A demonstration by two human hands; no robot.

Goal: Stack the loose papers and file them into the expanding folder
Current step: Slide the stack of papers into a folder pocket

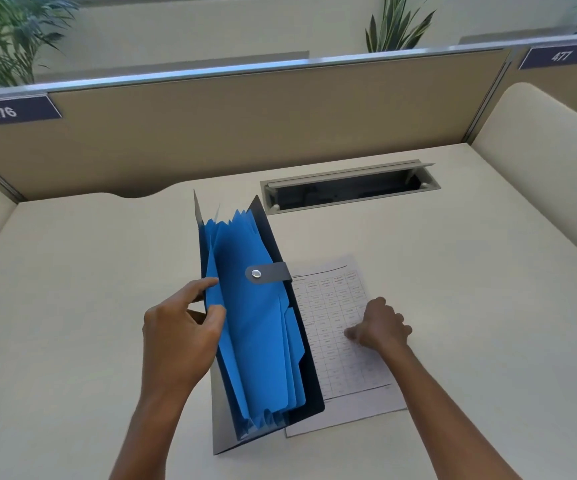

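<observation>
desk (453, 271): beige, partition (245, 133) along the far edge, tags 476 and 477 on it
cable tray (349, 188): lid up, beyond the folder, well apart from your hands
expanding folder (263, 323): stands open mid-desk, blue pockets fanned, snap tab (268, 273) lying across the top
papers (342, 341): flat just right of the folder, left edge hidden behind its cover
left hand (179, 327): your thumb and forefinger pinch the left cover and first pocket edge
right hand (380, 325): loosely curled, fingertips pressing on the papers, nothing gripped
</observation>
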